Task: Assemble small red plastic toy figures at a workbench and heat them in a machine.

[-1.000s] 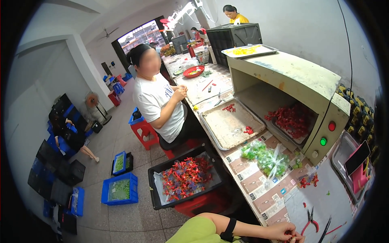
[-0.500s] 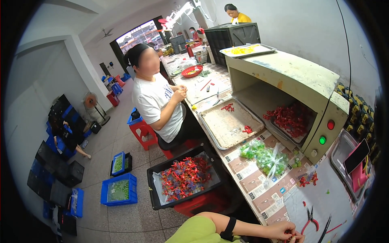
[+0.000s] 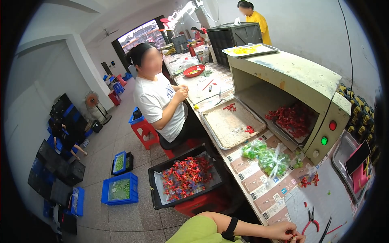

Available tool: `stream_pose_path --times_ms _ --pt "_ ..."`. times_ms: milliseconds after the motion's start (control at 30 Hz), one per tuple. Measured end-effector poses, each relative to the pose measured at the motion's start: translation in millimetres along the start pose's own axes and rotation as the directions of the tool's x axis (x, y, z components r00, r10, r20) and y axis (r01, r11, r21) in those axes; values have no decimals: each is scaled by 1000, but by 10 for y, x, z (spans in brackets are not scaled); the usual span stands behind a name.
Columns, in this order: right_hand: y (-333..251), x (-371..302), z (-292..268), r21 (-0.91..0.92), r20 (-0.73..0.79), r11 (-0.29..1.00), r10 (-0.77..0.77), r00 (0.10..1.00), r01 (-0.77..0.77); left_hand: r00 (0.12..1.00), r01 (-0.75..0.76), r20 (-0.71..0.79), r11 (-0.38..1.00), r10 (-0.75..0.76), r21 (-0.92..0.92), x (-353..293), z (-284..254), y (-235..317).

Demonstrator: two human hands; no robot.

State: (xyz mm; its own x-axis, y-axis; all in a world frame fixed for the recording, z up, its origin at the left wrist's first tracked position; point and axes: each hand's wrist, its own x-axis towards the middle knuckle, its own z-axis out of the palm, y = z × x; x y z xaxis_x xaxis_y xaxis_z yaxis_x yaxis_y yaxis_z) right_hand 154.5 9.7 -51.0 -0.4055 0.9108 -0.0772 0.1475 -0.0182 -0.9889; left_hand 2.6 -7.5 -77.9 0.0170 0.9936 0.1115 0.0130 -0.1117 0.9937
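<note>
Head view: a long surface (image 3: pixel 263 202) with a patterned cover runs from the near right toward the far middle.
Left hand (image 3: pixel 279 231): at the near edge, its fingers bent inward; this grip pinches a small red piece (image 3: pixel 289 233), partly hidden by the fingers.
Right hand (image 3: pixel 300 238): only some fingers show, just beside the small red piece; the lower edge cuts the rest, so I cannot tell whether this grip is spread or pressed together.
Small red piece: between the two hands, at the near end of the surface.
Pliers (image 3: pixel 311 219): red-handled, lying just right of the hands, with black tweezers (image 3: pixel 326 229) and a thin red stick (image 3: pixel 336 227) farther right.
Red cluster (image 3: pixel 309 180): loose pieces on the surface, beyond the pliers.
Plastic bags (image 3: pixel 273 162): clear, filled with green pieces, farther off and left of the red cluster.
Shallow tray (image 3: pixel 227 121): beyond the bags, holding two small red heaps.
Cream machine (image 3: pixel 283 69): right of the shallow tray, open-fronted, with a red heap (image 3: pixel 293 121) inside and a green light lit.
Black crate (image 3: pixel 184 202): left of the surface, lined, full of red and purple pieces.
Co-worker (image 3: pixel 156 97): white shirt, seated left of the surface, hands together.
</note>
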Motion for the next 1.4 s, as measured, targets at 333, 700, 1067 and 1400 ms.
stream_pose_path --times_ms 333,700,1067,1400 --pt "19 5 -3 23 2 1000 -11 1000 10 999 -36 -28 998 37 45 17 36 -109" --pt "26 -3 12 21 0 999 -28 1000 28 1000 30 -3 981 -30 194 -26 -30 9" --pt "18 -23 2 30 -8 999 25 1000 -25 1000 24 4 987 -25 158 -20 -26 25" --pt "69 -28 -5 31 -21 998 -55 998 55 1000 0 -5 982 1 189 -15 -3 31"
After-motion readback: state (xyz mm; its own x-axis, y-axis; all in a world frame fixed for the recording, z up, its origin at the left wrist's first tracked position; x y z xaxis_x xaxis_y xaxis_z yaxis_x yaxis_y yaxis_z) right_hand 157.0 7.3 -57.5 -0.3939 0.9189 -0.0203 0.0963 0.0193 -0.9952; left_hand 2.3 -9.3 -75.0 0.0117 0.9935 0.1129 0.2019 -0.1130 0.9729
